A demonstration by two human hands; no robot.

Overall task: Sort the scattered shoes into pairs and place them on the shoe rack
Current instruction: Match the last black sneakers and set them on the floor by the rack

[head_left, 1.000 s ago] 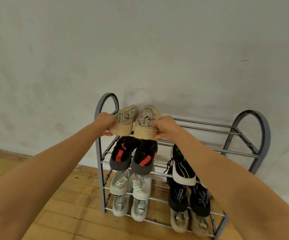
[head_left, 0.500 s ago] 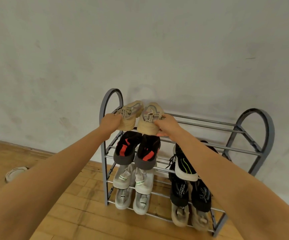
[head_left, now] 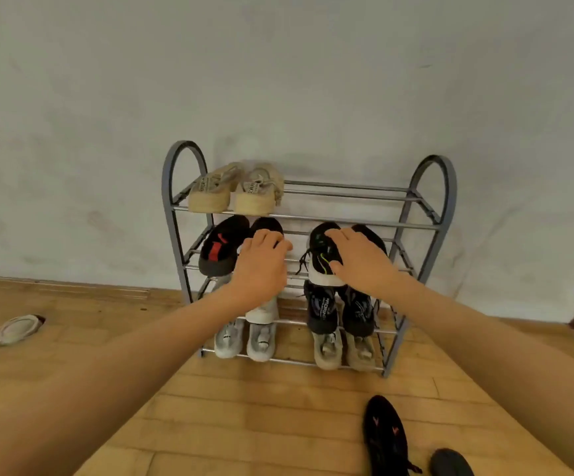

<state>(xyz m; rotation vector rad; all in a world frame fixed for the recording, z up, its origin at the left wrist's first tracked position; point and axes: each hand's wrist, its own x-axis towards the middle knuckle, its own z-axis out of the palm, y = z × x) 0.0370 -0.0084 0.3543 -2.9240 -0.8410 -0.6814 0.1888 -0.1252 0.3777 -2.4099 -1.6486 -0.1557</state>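
Note:
A grey metal shoe rack (head_left: 433,187) stands against the wall. A beige pair of shoes (head_left: 235,192) sits on the left of its top shelf, heels toward me. Below it is a black pair with red marks (head_left: 222,245), and to the right a black shoe with a white sole and green stripes (head_left: 321,259). Lower shelves hold a white pair (head_left: 244,338), a dark pair (head_left: 338,309) and a tan pair (head_left: 342,348). My left hand (head_left: 261,266) and my right hand (head_left: 359,261) hover empty in front of the second shelf, fingers loosely spread.
A black shoe with pink marks (head_left: 387,438) lies on the wooden floor near me at the lower right, with a dark rounded toe (head_left: 450,462) beside it. A round pale lid-like object (head_left: 19,328) lies on the floor at the left. The wall is directly behind the rack.
Both hands let go of the beige pair, which now rests on the top shelf, and drew back and down to the second shelf's level. My view pulled back and tilted down.

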